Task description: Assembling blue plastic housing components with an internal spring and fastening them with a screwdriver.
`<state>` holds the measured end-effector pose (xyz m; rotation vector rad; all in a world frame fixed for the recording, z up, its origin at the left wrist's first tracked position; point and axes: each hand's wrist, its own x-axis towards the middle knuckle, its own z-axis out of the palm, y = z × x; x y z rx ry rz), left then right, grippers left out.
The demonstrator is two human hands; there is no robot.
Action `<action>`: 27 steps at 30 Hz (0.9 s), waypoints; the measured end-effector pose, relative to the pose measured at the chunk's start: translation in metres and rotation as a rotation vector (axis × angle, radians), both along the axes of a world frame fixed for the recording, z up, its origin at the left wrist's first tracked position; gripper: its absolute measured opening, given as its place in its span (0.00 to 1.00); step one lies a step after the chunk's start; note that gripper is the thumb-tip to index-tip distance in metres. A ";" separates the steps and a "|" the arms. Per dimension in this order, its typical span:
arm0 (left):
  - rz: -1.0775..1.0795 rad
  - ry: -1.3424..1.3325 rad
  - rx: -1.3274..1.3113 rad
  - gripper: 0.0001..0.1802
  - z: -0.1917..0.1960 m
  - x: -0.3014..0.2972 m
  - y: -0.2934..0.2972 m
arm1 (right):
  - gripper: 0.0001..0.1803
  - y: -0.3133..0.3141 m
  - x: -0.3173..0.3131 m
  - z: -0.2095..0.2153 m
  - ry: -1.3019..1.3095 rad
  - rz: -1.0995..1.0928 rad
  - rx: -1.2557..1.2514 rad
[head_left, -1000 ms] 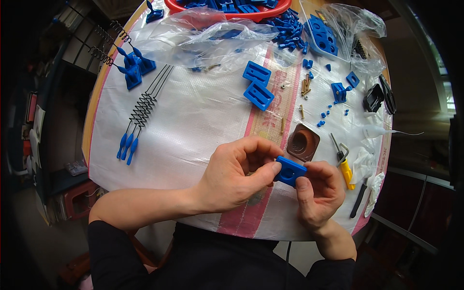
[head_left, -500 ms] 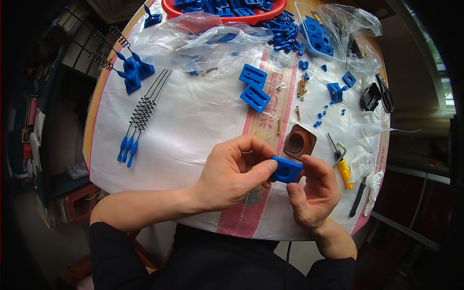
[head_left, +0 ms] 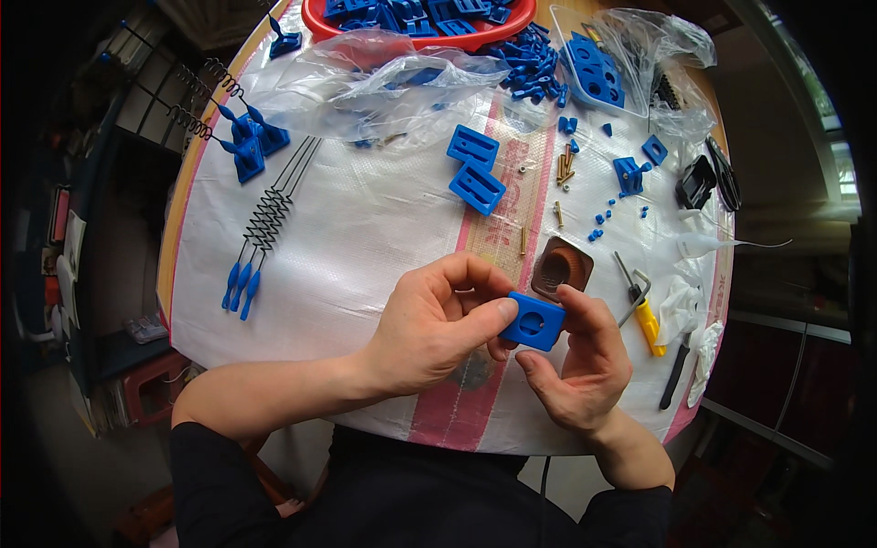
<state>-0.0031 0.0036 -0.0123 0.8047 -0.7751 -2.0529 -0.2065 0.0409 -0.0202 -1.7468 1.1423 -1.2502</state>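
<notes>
Single view: head, left fisheye of side-by-side pair. Looks down and forward from above the wearer's torso (head_left: pixel 411 493), upright, unmirrored. Close range: left hand (head_left: pixel 443 315) and right hand (head_left: pixel 585 374) sit near centre; both sides of the desk (head_left: pixel 343 247) fit in frame. Straight edges bend toward the dark rim.

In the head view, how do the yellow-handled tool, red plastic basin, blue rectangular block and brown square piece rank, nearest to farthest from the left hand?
From the left hand:
1. Blue block, held in it.
2. Brown piece, just beyond, up and right.
3. Yellow-handled tool, right, past the right hand.
4. Red basin, at the picture's top.
</notes>
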 end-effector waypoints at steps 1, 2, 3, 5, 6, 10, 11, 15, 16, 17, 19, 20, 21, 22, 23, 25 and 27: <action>-0.001 0.003 0.002 0.12 0.000 0.000 0.000 | 0.37 0.000 0.001 0.001 -0.002 -0.003 0.006; -0.002 0.006 0.004 0.12 -0.001 0.000 0.000 | 0.36 0.000 0.001 0.001 -0.004 -0.006 0.011; -0.004 0.009 0.006 0.13 -0.001 0.001 0.000 | 0.36 0.000 0.001 0.001 -0.004 -0.009 0.016; -0.018 -0.024 -0.001 0.13 0.000 0.001 0.000 | 0.36 0.001 0.002 0.001 -0.004 -0.014 0.025; -0.026 -0.040 -0.004 0.13 0.000 0.001 0.000 | 0.36 0.001 0.001 0.001 -0.001 -0.015 0.023; -0.033 -0.029 -0.007 0.13 0.001 0.002 0.000 | 0.34 0.001 0.000 0.002 0.002 -0.012 0.025; -0.032 -0.033 -0.007 0.13 0.001 0.002 0.000 | 0.33 0.001 0.000 0.001 0.000 -0.009 0.027; -0.033 -0.018 -0.010 0.13 0.000 0.003 0.001 | 0.31 0.002 0.001 0.002 -0.005 -0.009 0.046; -0.039 -0.018 -0.007 0.13 0.000 0.004 0.001 | 0.31 0.002 0.001 0.002 -0.004 -0.009 0.048; -0.047 -0.017 -0.005 0.13 0.000 0.004 0.000 | 0.31 0.002 0.000 0.003 -0.001 -0.012 0.050; -0.062 -0.013 -0.003 0.14 0.000 0.004 0.000 | 0.30 0.003 -0.001 0.003 -0.004 -0.015 0.047; -0.063 -0.014 -0.003 0.14 -0.001 0.004 0.000 | 0.30 0.003 0.000 0.003 -0.009 -0.012 0.046; -0.064 -0.015 -0.003 0.14 -0.001 0.005 0.001 | 0.30 0.003 0.000 0.002 -0.013 -0.012 0.048; -0.064 -0.022 0.001 0.14 -0.001 0.005 0.001 | 0.30 0.003 0.001 0.002 -0.018 -0.012 0.050; -0.065 -0.027 0.004 0.14 0.000 0.005 0.001 | 0.30 0.003 0.001 0.001 -0.021 -0.014 0.051; -0.069 -0.034 0.011 0.14 0.000 0.006 0.000 | 0.30 0.003 0.000 0.001 -0.029 -0.016 0.057; -0.074 -0.037 0.019 0.14 0.000 0.006 0.000 | 0.30 0.004 0.000 0.001 -0.036 -0.019 0.061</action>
